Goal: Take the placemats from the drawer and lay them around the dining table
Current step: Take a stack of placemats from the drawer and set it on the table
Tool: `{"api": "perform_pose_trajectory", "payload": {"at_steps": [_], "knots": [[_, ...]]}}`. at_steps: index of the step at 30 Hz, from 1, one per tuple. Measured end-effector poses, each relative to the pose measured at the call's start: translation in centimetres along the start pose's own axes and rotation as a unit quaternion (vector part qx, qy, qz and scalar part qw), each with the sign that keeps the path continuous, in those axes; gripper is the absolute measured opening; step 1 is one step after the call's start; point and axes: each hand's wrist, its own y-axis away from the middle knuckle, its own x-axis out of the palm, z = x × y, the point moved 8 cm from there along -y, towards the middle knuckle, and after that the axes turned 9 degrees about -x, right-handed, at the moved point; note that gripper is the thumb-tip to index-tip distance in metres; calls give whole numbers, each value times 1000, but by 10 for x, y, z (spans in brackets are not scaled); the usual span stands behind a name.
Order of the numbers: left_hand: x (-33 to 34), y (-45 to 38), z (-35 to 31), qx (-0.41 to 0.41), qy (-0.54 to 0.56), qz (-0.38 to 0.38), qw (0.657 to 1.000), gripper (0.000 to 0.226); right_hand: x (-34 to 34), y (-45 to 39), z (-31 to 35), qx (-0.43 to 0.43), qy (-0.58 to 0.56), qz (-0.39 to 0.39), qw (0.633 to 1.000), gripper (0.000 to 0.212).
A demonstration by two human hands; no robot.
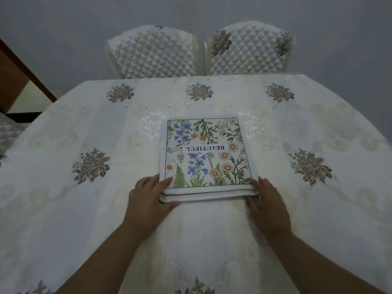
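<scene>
One stack of placemats (206, 158) lies at the middle of the table (63, 209), on a cream cloth with grey embroidered flowers. The top mat has a flower print and the word BEAUTIFUL, upside down from here. At the near edge I count at least two folded layers. Two hands grip the stack's near corners: the left hand (148, 196) pinches its corner, thumb on top; the right hand (266, 200) clasps the other. Two quilted chairs (152, 53) stand side by side beyond.
</scene>
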Motion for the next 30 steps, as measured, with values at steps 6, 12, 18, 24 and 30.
{"api": "perform_pose_trajectory", "payload": {"at_steps": [6,12,18,24,30], "knots": [[6,-6,-2,-6,109,23,994,75,-2,-3,-1,1,25,8,1000,63],[4,-3,3,-23,118,13,993,81,-15,-12,7,-64,148,10,987,65],[2,-4,0,-39,87,-30,995,75,-11,-9,12,-14,172,-18,985,63],[7,-11,5,-108,68,-82,988,88,-11,-17,12,81,146,-46,985,69],[9,-5,12,-96,132,-104,981,67,-6,-16,3,93,103,-16,990,62]]}}
